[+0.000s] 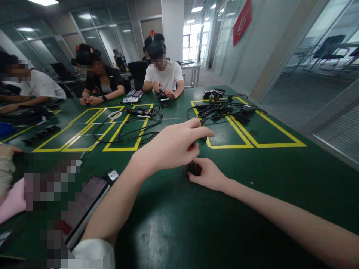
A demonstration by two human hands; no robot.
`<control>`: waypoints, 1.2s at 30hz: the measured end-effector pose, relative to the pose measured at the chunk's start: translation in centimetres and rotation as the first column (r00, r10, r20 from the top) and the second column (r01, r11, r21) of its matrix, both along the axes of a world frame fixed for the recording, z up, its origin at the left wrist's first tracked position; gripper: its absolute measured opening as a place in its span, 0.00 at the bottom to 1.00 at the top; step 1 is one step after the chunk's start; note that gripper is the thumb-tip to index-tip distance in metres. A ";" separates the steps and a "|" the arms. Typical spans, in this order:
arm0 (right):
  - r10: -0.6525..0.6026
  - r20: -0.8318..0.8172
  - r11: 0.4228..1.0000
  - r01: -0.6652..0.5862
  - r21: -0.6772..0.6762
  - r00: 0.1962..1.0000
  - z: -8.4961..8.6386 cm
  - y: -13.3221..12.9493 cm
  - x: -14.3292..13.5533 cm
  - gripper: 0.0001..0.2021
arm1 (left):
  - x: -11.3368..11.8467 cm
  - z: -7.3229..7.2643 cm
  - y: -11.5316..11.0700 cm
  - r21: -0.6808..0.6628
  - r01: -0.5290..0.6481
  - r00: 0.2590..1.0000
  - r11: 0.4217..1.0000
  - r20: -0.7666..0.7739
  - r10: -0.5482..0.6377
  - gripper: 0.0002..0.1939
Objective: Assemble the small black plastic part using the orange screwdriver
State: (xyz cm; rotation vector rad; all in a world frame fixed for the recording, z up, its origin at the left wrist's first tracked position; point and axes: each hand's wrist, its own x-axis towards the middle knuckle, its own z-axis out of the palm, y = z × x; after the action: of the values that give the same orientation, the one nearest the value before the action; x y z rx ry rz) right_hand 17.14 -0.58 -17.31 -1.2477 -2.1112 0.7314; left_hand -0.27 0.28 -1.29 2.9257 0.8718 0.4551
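Note:
My right hand (207,173) grips a small black part (195,169) low at the table, with thumb and fingers on its sides. What kind of part it is, I cannot make out. Just above it is my left hand (171,145), its index finger stretched forward and the other fingers curled in toward the thumb. Whatever the curled fingers hold, if anything, is hidden. A dark object (203,138) shows in part behind the left index finger. Tiny metal bits (183,169) lie just left of the black part.
The green table (224,220) bears yellow tape outlines. Black cables and devices (221,106) lie heaped at the back right, a corded black tool (138,112) at the back left. A phone (86,205) lies beside my left forearm. Across the table, a person (165,76) handles a black part.

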 end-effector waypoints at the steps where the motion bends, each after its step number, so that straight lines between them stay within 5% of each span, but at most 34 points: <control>1: -0.001 0.007 1.000 0.001 0.000 1.000 0.0 0.0 0.0 0.05 | 0.0 -0.1 0.0 0.017 -0.011 1.000 1.000 0.000 0.011 0.20; 36: 0.000 0.102 0.998 -0.006 0.061 0.995 -0.1 -0.2 -0.2 0.05 | 0.4 -0.3 0.1 0.066 -0.029 0.999 0.997 -0.016 0.030 0.18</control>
State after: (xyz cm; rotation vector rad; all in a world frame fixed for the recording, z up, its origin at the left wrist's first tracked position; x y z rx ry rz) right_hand 16.94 -0.79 -17.39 -1.2736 -2.2007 0.6115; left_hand 0.08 0.38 -1.63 2.9839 0.9213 0.4708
